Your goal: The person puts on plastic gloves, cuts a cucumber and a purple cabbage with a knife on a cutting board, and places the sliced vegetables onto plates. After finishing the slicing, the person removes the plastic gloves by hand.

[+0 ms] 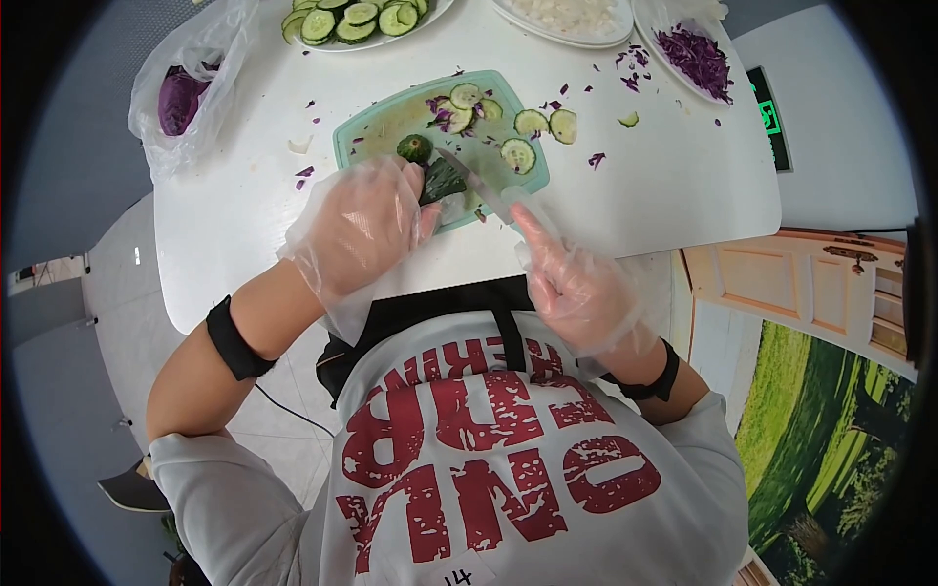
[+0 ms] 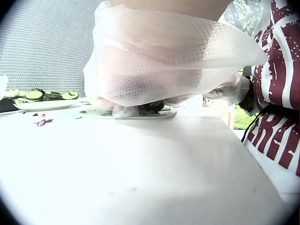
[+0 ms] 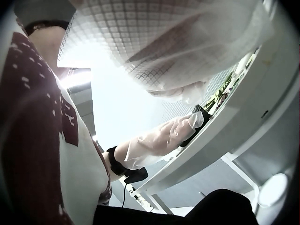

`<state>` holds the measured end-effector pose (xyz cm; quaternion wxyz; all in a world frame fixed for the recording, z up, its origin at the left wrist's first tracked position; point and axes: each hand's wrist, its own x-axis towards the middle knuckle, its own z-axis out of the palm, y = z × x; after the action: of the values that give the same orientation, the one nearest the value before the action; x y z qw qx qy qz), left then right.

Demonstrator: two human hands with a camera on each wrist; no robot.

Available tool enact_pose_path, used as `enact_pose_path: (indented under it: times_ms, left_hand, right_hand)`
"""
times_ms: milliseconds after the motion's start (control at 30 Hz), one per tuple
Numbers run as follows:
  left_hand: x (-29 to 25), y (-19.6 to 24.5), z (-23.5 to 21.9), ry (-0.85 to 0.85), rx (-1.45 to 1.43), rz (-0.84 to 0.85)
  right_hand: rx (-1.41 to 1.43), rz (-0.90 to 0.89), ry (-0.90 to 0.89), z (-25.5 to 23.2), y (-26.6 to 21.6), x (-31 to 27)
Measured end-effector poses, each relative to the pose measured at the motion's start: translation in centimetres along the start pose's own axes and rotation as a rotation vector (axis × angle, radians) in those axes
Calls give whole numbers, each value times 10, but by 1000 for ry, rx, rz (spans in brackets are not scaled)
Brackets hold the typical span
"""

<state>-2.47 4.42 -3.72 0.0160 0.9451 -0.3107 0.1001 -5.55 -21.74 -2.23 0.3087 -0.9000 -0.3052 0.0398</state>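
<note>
Both hands wear clear plastic gloves. My left hand (image 1: 363, 220) holds a dark green cucumber piece (image 1: 444, 182) down on a pale green cutting board (image 1: 366, 130). In my right hand (image 1: 584, 293) is a knife (image 1: 473, 180), the index finger stretched along its back. The blade lies slanted right beside the cucumber's cut side, its tip toward the far left. A cucumber end (image 1: 414, 148) sits just beyond the left fingers. Cucumber slices (image 1: 454, 117) with purple shreds lie on the far part of the board. The left wrist view shows mostly the glove (image 2: 150, 75), which hides the fingers.
Across the white table (image 1: 625, 195) at the back stand a plate of cucumber slices (image 1: 355, 24), a plate of pale chopped pieces (image 1: 572, 15) and shredded purple cabbage (image 1: 696, 61). A plastic bag with purple cabbage (image 1: 182, 100) lies at the left. Purple scraps are scattered around.
</note>
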Motion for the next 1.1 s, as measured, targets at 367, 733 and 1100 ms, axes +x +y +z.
enact_pose_path:
  times_ms: [367, 733, 1100]
  left_hand:
    - [-1, 1, 0, 57, 44, 30]
    - [-1, -1, 2, 49, 40, 26]
    - [-1, -3, 5, 60, 2, 28]
  right_hand:
    - [-151, -38, -21, 2, -5, 1]
    - [-79, 6, -8, 12, -5, 9]
    - [-16, 47, -35, 9, -10, 16]
